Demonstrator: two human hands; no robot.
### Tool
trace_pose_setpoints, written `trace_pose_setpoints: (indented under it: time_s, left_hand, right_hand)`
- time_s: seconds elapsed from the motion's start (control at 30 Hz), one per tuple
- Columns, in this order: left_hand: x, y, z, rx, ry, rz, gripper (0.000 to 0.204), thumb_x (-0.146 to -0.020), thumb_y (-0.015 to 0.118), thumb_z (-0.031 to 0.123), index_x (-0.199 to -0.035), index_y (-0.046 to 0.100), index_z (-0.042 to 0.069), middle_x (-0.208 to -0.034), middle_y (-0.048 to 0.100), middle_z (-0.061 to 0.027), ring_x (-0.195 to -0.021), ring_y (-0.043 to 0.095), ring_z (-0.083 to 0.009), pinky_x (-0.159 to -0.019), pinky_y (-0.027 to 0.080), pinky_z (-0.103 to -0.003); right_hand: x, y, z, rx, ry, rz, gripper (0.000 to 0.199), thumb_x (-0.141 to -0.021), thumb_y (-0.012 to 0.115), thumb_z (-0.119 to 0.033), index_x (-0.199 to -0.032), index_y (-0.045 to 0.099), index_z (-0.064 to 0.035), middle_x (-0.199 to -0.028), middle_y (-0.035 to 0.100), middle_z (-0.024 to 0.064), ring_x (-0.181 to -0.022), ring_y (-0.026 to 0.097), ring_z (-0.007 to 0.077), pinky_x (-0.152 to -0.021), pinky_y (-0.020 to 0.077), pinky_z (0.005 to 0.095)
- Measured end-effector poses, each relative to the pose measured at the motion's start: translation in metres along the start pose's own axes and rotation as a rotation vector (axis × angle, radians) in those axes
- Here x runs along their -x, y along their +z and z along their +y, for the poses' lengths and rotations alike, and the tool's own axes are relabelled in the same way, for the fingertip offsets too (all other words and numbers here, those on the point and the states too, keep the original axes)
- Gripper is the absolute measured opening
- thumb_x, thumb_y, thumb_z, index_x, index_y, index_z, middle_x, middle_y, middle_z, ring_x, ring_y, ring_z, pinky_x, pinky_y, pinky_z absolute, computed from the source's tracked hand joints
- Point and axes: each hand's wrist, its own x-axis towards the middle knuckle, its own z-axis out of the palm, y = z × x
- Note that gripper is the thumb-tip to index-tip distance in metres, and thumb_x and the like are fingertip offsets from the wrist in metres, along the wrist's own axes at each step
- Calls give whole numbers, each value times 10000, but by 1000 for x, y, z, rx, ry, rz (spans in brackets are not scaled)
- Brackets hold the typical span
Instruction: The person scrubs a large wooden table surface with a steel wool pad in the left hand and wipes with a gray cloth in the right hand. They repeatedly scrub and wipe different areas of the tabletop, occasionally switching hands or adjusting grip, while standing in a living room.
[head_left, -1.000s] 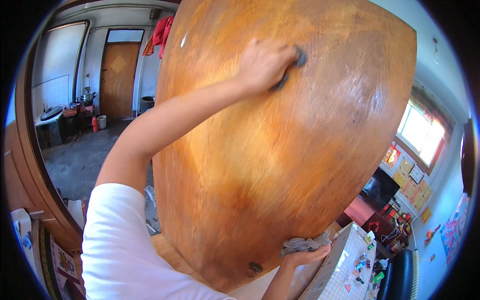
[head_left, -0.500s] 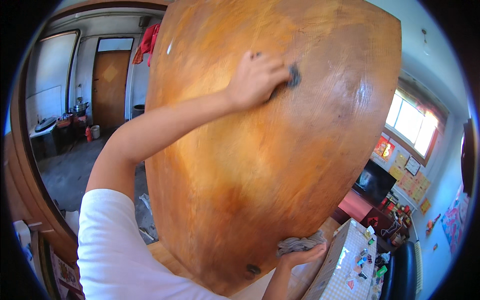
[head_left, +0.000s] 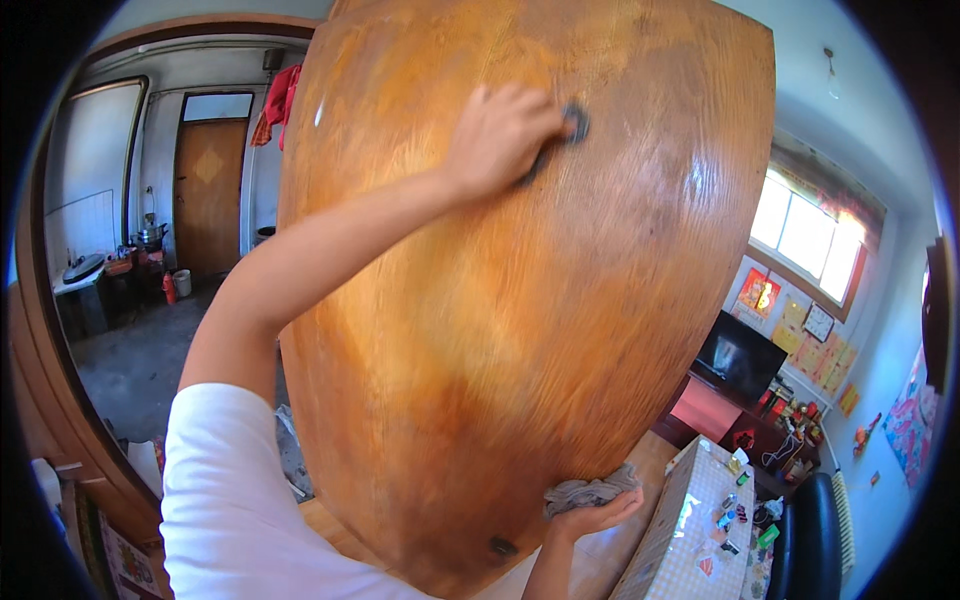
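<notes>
My left hand (head_left: 505,135) presses against the upper part of a large brown wooden panel (head_left: 500,330), its arm reaching up from a white sleeve. Its fingers are closed round a dark, rounded wad (head_left: 576,122), which shows past the fingertips and under the palm; blur hides the exact kind. Low on the right, by the panel's lower edge, my right hand (head_left: 605,512) is turned palm up and holds a bunched grey cloth (head_left: 590,490). A small dark oval fitting (head_left: 503,546) sits on the panel near its bottom. Streaky, shiny patches mark the panel's surface.
Beside the panel on the right stands a table with a checked cloth (head_left: 655,540) and several small items. Beyond it are a television (head_left: 740,357) and a black chair (head_left: 812,540). On the left, a doorway opens to a room with a wooden door (head_left: 210,200).
My left hand has slid slightly up and left across the panel with the dark wad. My right hand still holds the grey cloth low down. The view has shifted a little.
</notes>
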Motion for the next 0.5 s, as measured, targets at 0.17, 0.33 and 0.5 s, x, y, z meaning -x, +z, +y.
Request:
trace_pose_setpoints:
  time_s: [0.17,0.33,0.5]
  left_hand:
    - [-98,5,-70,-153,-434,170,221,-1005,642,213,-1076,849,179,-1193,758,-65,-1165,694,-314,-914,532,-516]
    - [-21,29,5,42,-8,176,279,-1012,681,242,-1244,825,189,-1288,746,-24,-1199,677,-275,-906,550,-486]
    - [-51,26,-26,-36,78,95,330,-1037,634,135,-1304,806,223,-1326,741,-5,-1234,668,-252,-951,515,-460]
  right_hand:
    - [6,15,-1,49,10,-59,479,-1189,481,-397,-1451,530,0,-1393,575,133,-1298,561,269,-1146,449,425]
    - [0,-2,1,29,17,-32,488,-1189,477,-393,-1463,525,7,-1406,573,136,-1315,553,274,-1161,442,430]
    - [3,4,-2,15,-14,-9,447,-1190,467,-368,-1436,536,-1,-1367,575,125,-1286,558,264,-1138,452,422]
